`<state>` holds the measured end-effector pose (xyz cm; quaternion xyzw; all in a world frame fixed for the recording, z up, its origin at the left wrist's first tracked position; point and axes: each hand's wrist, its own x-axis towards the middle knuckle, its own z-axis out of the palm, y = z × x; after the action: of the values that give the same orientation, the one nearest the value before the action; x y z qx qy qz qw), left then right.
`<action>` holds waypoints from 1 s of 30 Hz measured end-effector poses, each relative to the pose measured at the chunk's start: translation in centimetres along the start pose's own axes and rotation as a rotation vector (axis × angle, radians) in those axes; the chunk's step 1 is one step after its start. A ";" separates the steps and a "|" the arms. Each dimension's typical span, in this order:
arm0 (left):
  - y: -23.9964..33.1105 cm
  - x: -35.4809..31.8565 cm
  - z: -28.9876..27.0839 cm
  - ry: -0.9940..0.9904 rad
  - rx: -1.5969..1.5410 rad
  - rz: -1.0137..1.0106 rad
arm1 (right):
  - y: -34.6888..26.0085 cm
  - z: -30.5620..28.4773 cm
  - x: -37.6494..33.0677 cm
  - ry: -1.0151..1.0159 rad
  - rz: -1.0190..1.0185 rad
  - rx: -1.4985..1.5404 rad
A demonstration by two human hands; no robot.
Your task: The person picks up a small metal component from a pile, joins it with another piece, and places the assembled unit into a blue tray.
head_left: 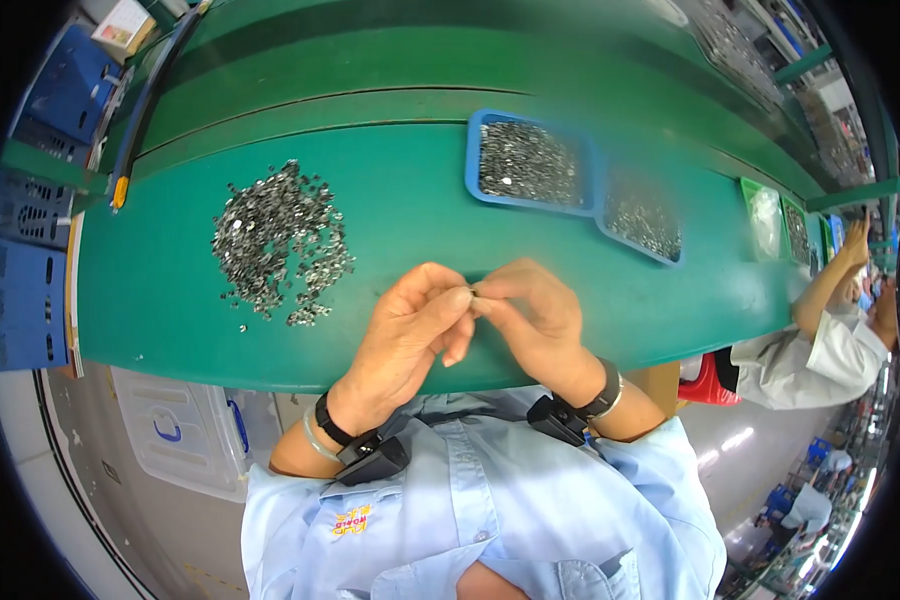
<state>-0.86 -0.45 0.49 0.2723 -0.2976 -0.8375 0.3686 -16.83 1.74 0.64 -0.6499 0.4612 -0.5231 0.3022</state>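
My left hand (410, 325) and my right hand (535, 312) meet over the near part of the green table, thumbs and forefingers pinched tip to tip. Between the fingertips is a tiny dark piece (474, 293), mostly covered, so its kind does not show. To the left of my hands lies a loose pile of small, shiny, dark metal pieces (280, 235). Beyond my right hand stands a blue tray (473, 180) filled with similar small pieces. A second blue tray (642, 250), also holding small pieces, adjoins it on the right and looks blurred.
The green tabletop (410, 220) curves along its near edge. Blue crates (25, 300) are stacked at the left. A lidded clear plastic box (175, 430) stands below the table. At the far right, another person (820, 350) sits near a green tray (763, 220).
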 end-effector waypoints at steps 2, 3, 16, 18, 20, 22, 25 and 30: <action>0.0 0.0 0.0 0.037 -0.010 0.003 | 0.1 -0.8 0.6 0.007 -0.073 -0.130; -0.1 0.1 -0.2 0.019 -0.041 -0.006 | 0.4 -1.4 0.9 0.033 -0.142 -0.268; -0.4 -3.0 -3.6 -0.018 -0.041 -0.120 | 3.5 2.0 7.6 -0.358 -0.212 -0.487; -0.2 -3.2 -4.0 -0.010 -0.057 -0.111 | 3.6 5.2 7.5 -0.484 -0.221 -0.515; 0.3 -3.7 -4.3 0.029 -0.083 -0.091 | 3.4 7.2 7.8 -0.501 -0.227 -0.535; 0.6 -4.0 -4.7 0.048 -0.099 -0.081 | 3.3 8.2 7.9 -0.528 -0.241 -0.571; 0.9 -4.3 -5.1 0.110 -0.116 -0.011 | 3.8 8.5 7.7 -0.520 -0.255 -0.530; 1.3 -4.0 -5.3 0.207 -0.114 0.055 | 2.7 6.3 6.8 -0.446 -0.141 -0.352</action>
<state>5.69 0.39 -1.25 0.3276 -0.2170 -0.8101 0.4350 -11.35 -6.12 -0.67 -0.8217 0.4207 -0.2991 0.2413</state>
